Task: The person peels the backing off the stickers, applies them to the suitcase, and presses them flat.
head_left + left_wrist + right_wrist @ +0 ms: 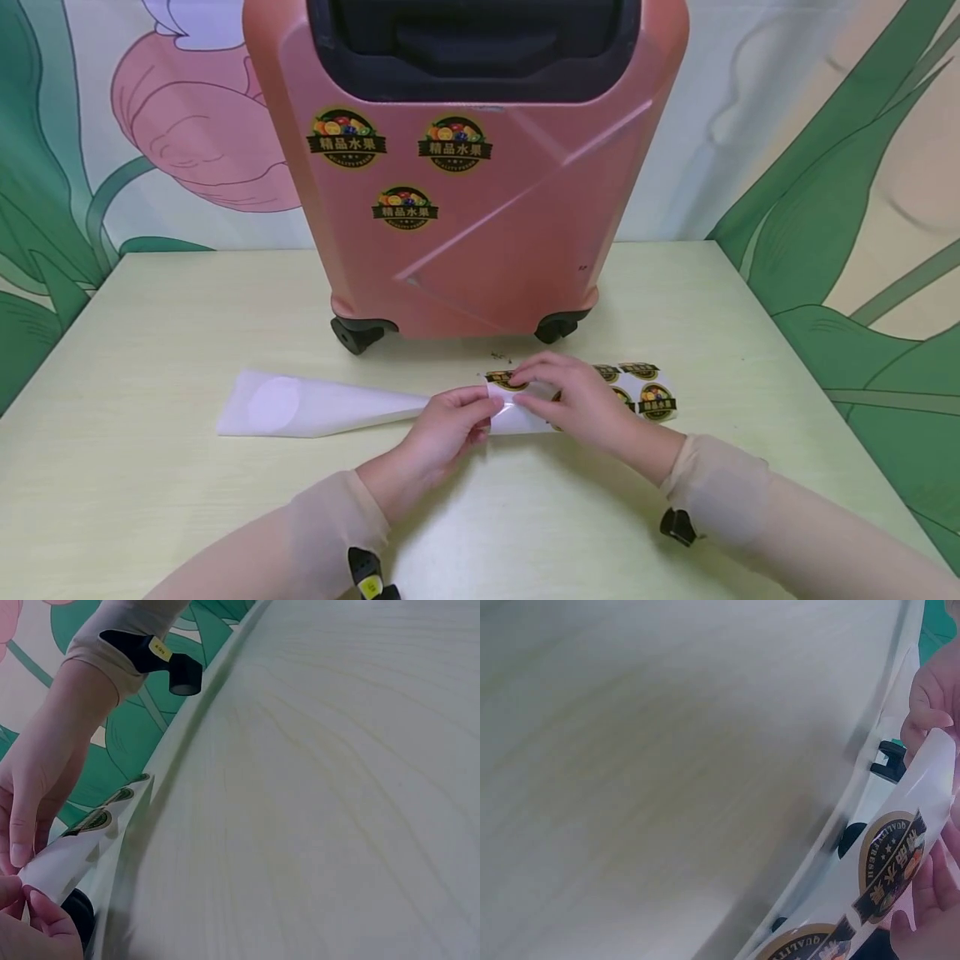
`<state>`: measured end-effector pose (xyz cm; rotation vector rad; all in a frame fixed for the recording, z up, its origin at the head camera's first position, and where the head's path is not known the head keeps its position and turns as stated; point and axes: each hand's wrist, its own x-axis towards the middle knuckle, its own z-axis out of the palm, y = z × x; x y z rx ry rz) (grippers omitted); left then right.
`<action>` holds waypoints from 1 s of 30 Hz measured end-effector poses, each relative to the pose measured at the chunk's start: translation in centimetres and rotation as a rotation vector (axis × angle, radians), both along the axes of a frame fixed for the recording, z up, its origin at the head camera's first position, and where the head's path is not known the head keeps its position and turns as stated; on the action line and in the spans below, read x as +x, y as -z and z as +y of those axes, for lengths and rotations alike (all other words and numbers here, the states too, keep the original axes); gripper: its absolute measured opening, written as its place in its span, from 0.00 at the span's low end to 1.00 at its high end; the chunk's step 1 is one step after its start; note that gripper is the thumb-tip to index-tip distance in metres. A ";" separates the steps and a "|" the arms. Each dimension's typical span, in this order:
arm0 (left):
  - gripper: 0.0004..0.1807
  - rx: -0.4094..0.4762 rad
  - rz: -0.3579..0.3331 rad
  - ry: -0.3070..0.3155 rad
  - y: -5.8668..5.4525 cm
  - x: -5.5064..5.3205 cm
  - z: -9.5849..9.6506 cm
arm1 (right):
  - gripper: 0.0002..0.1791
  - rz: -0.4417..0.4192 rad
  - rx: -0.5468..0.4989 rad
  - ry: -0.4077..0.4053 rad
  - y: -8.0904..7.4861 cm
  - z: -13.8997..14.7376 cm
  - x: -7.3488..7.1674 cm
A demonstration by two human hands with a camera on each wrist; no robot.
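Observation:
A long white sheet of round fruit stickers [657, 402] lies across the table, its bare backing [337, 407] stretching to the left. My left hand [447, 427] pinches the sheet where the bare backing meets the stickers; in the left wrist view its fingers [46, 919] close on the edge. The right hand [581, 400] grips the sticker part, fingertips at a black and gold sticker [504, 381] near the sheet's end. In the right wrist view the sheet is lifted and bent, with a sticker [891, 862] facing that camera. Whether that sticker is loose from the backing, I cannot tell.
Behind the sheet stands a pink suitcase [495, 250] on black wheels [358, 335]. On its face are three of the same stickers [454, 144]. The pale wooden table [150, 500] spreads in front, and a patterned wall [45, 150] rises behind.

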<state>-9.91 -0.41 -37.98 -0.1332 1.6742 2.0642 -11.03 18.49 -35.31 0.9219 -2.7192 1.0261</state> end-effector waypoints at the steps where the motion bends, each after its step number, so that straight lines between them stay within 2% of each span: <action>1: 0.13 -0.005 0.003 0.001 -0.1 0.0 0.0 | 0.09 0.000 -0.005 0.000 0.0 0.0 -0.1; 14: 0.13 -0.036 0.046 0.001 -0.5 -0.2 -0.1 | 0.05 -0.030 -0.101 -0.010 0.0 -0.4 -0.3; 23: 0.11 -0.137 0.186 0.015 -0.4 0.1 -0.3 | 0.04 -0.079 -0.111 0.008 0.0 -0.6 -0.1; 30: 0.10 -0.135 0.222 0.017 -0.4 0.0 -0.5 | 0.04 -0.114 -0.111 0.017 -0.2 -0.8 -0.3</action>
